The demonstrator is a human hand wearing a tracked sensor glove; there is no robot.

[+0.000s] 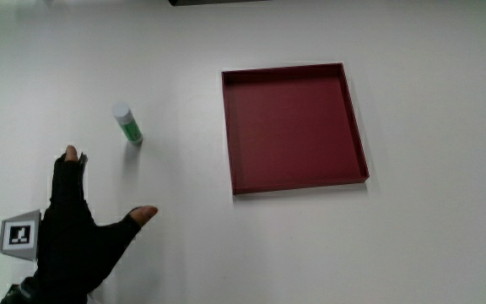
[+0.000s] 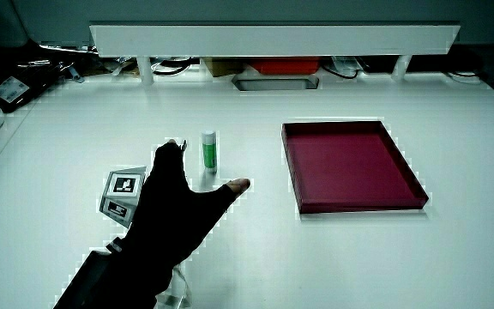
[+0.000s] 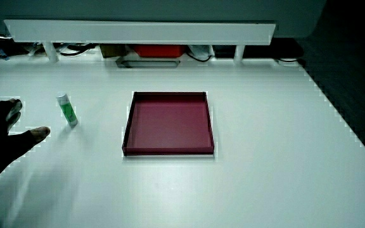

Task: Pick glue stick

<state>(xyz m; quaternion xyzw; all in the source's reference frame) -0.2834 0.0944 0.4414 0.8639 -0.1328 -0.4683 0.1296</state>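
Main view: the hand [image 1: 74, 241] is spread, thumb splayed well away from the extended fingers, bare fingertips [image 1: 72, 153] showing past the cut-off black glove; it holds nothing and touches no object. Palm faces down over the white table [image 1: 412, 245], forearm running back toward the person; the small patterned cube [image 1: 19, 234] sits on the back of the hand. The glue stick [image 1: 127, 124], a short cylinder with green body and white cap, lies on the table just ahead of the fingertips, farther from the person than the hand, apart from it. A shallow square dark-red tray [image 1: 294, 187], matte with low straight walls, rests well apart from the hand, past the glue stick. In a side view, hand [image 2: 174, 215] same pose, fingers extended, thumb out; glue stick [image 2: 209, 152] near the fingertips, not touched; tray [image 2: 358, 204] flat on table. In a side view, hand [image 3: 2, 136] open at the table's edge; glue stick [image 3: 67, 109] close by, between hand and tray [image 3: 168, 151].
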